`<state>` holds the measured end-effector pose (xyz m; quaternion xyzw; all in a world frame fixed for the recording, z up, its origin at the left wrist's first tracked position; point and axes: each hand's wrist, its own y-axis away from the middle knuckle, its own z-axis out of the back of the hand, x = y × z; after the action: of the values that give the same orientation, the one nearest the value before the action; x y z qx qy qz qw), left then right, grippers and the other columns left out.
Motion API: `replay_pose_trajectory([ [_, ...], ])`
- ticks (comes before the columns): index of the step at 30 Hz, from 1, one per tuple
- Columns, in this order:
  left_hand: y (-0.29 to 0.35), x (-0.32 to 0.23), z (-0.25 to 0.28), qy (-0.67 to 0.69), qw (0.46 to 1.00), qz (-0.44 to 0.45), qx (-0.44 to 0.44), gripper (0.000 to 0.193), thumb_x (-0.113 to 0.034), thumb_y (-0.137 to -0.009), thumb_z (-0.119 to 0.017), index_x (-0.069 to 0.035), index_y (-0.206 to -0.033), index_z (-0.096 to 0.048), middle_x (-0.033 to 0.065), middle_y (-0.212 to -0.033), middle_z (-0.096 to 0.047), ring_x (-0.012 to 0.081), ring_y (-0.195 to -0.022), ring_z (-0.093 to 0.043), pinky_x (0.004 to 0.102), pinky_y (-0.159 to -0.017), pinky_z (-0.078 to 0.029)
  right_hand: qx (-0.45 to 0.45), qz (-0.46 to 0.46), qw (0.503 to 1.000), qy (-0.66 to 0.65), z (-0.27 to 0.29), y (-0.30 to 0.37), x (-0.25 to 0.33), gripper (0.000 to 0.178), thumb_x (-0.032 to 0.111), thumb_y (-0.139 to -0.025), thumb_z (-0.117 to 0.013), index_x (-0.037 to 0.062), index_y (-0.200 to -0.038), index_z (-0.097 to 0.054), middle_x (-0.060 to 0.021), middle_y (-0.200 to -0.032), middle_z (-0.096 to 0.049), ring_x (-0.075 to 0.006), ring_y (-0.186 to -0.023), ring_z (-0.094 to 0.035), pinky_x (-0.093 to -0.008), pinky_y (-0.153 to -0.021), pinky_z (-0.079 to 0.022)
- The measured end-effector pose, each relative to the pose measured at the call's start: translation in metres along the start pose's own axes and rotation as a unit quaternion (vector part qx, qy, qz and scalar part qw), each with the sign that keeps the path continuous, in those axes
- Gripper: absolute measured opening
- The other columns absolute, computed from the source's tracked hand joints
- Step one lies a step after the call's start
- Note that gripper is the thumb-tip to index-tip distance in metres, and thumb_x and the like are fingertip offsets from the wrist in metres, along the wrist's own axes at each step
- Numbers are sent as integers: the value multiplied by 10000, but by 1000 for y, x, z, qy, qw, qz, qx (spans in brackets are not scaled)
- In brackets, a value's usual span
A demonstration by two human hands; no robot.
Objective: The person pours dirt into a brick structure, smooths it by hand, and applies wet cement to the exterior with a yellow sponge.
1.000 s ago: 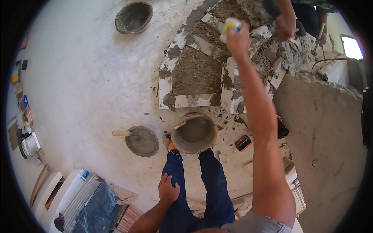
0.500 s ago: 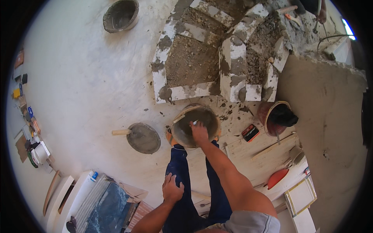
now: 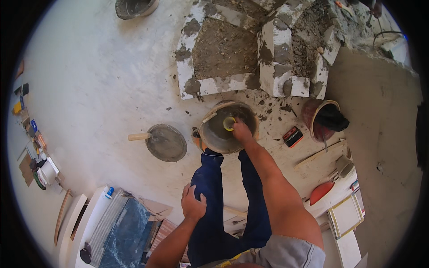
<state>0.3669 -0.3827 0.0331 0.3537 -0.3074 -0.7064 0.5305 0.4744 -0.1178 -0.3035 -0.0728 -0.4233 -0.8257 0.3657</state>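
Right hand [image 3: 241, 131] grips a yellow-rimmed cup [image 3: 229, 123], bucket [image 3: 209, 139] around it
Left hand [image 3: 194, 204] loosely spread, blue-trousered thigh [image 3: 208, 225] beneath it.

Right arm [image 3: 278, 178] outstretched, left grip [image 3: 193, 204] on thigh [image 3: 210, 178]

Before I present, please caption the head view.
Right hand holds yellow-rimmed cup at mouth of round, grey-smeared bucket.

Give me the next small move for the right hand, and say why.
Probably dip and tilt the cup to scoop some grey mix: the right hand holds it inside the bucket, its open mouth toward the camera, with the mix around it. Whether the cup is loaded is hard to tell.
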Motion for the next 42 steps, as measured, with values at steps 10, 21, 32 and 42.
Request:
replay_pose_trajectory([
  [10, 1, -3, 19, -52, 996, -68, -18, 495, -173, -932, -695, 27, -1378, -619, 239, -1551, -502, 411, -1466, -460, 487, -1223, -389, -42, 19, 986, -161, 80, 90, 77, 201, 79, -839, -785, 9, -1026, -789, -155, -1416, -607, -380, -1146, -705, -471, -974, -592],
  [21, -17, -21, 43, -7, 999, -50, -13, 517, -187, -951, -690, 16, -1417, -596, 211, -1580, -476, 391, -1528, -389, 496, -1259, -333, -245, 126, 940, -204, 203, 73, 138, 314, 50, -776, -877, -57, -1036, -737, -205, -1293, -661, -408, -1143, -701, -442, -949, -581],
  [32, -3, -61, 9, 9, 1000, 13, 13, 529, -206, -942, -693, 4, -1419, -603, 213, -1602, -480, 385, -1516, -414, 482, -1250, -353, -462, 53, 858, -217, 379, -148, 133, 409, 286, -833, -879, -67, -991, -746, -249, -1064, -674, -419, -984, -691, -491, -857, -547],
  [42, -10, -88, -16, 21, 999, 43, -12, 507, -196, -930, -716, 18, -1379, -621, 250, -1537, -538, 415, -1467, -473, 496, -1222, -402, -492, -148, 771, -376, 541, -322, 20, 504, 324, -946, -801, -105, -1198, -719, -294, -1092, -761, -414, -1028, -765, -502, -828, -610],
])
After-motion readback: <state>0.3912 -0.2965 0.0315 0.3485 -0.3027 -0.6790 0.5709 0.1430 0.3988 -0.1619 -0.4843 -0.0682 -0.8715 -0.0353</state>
